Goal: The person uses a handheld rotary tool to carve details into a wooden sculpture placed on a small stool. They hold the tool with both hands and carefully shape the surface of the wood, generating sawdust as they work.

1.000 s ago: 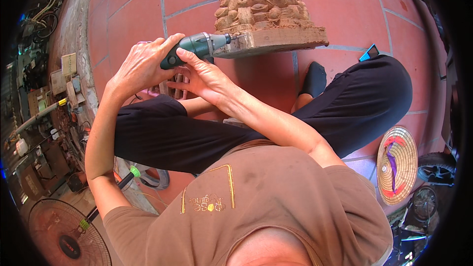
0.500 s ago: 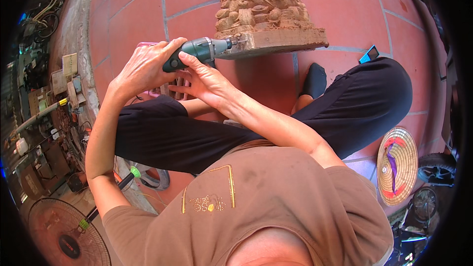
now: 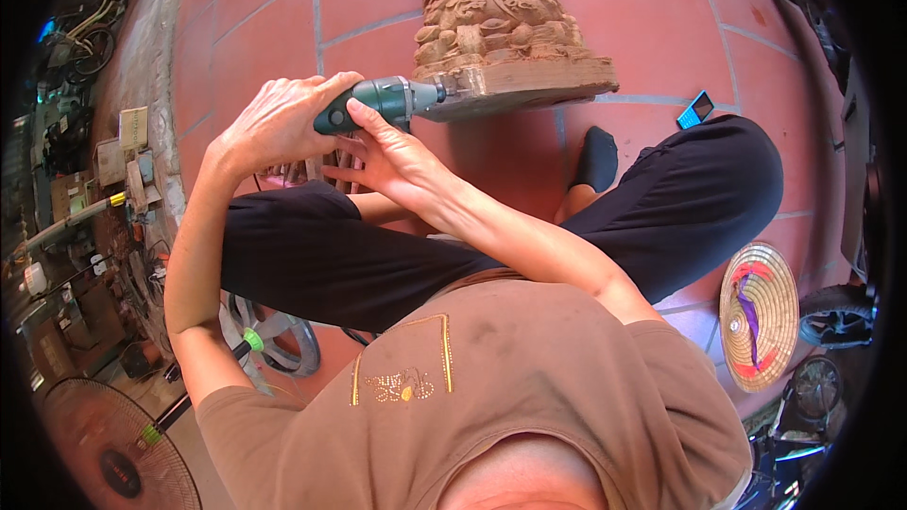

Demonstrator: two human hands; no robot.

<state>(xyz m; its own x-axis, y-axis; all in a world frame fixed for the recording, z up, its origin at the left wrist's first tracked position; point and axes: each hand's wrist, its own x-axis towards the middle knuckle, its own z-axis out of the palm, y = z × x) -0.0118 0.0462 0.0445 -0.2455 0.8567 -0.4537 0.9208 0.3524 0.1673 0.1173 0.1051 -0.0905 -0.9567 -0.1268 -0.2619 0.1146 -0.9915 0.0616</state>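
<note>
I have both hands, left hand (image 3: 279,123) and right hand (image 3: 392,156), wrapped around the green rotary tool (image 3: 378,102), its tip at the wooden carving's (image 3: 491,19) near-left base on the floor. A slip could gouge the relief or nick my fingers.

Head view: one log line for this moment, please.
left hand: grips green rotary tool | right hand: steadies it from below | tip: at wooden carving base | floor: red tiles
</note>
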